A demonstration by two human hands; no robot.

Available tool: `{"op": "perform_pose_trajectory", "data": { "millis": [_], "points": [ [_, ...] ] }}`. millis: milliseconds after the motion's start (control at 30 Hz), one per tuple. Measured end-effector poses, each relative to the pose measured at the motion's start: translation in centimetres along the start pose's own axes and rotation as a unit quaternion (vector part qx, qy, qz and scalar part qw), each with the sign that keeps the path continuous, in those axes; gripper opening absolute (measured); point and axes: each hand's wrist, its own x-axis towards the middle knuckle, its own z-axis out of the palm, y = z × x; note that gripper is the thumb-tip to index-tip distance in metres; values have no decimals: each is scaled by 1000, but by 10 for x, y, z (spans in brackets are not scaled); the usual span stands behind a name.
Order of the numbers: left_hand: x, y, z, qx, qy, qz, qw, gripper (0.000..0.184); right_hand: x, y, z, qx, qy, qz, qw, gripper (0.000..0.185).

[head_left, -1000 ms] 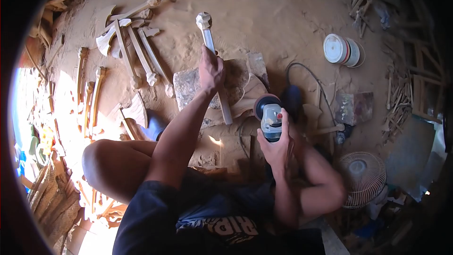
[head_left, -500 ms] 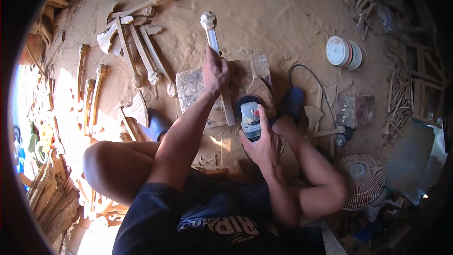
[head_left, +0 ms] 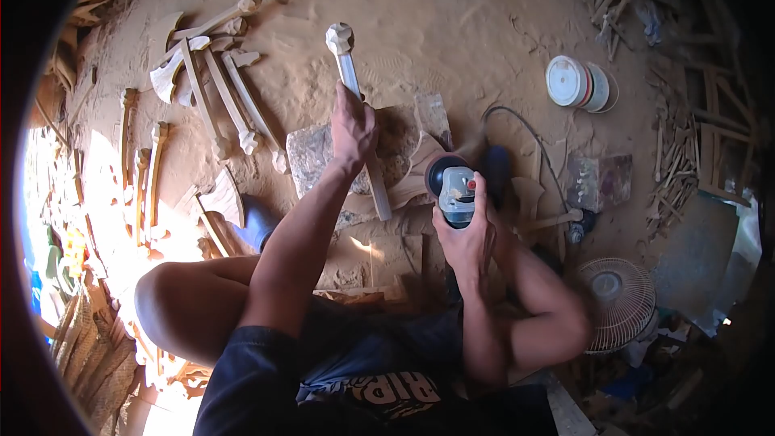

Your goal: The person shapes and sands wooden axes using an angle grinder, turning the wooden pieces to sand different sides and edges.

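A pale wooden axe [head_left: 378, 186] with a faceted knob at its far end lies across a rough, stained block [head_left: 311, 157]. My left hand [head_left: 353, 129] is wrapped round its handle, below the knob. The broad wooden blade [head_left: 416, 168] sits to the right of the handle's near end. My right hand [head_left: 467, 234] grips a power sander [head_left: 458, 187] with a translucent body and a red button. Its dark round pad is tilted at the blade's outer edge; whether they touch, I cannot tell.
Several wooden axes [head_left: 230, 97] lie piled at the upper left. A lidded white bucket [head_left: 567, 81] stands at the right, above a box [head_left: 599, 181]. A cable [head_left: 541, 149] curves over the sandy floor. A caged fan [head_left: 609, 303] is by my right knee.
My right hand has moved the sander rightward along the blade, to its outer edge. My left hand keeps its hold on the axe. The whole view has shifted slightly.
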Motion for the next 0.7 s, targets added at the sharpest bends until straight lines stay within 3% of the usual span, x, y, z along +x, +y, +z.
{"op": "perform_pose_trajectory", "data": {
  "millis": [167, 333, 433, 700],
  "points": [
    [0, -2, 3, 21, 21, 5, 1000, 67, -4, 1, -1, 21, 31, 3, 999, 89],
    [-1, 5, 3, 5, 25, -6, 1000, 67, 10, -24, -6, 100, -53, -20, 993, 89],
    [-4, 6, 3, -15, 25, -9, 1000, 67, 22, -26, 5, 71, -60, -40, 995, 91],
    [-2, 1, 3, -14, 31, 4, 999, 69, 23, -29, 10, 65, -1, 9, 998, 92]
  ]
}}
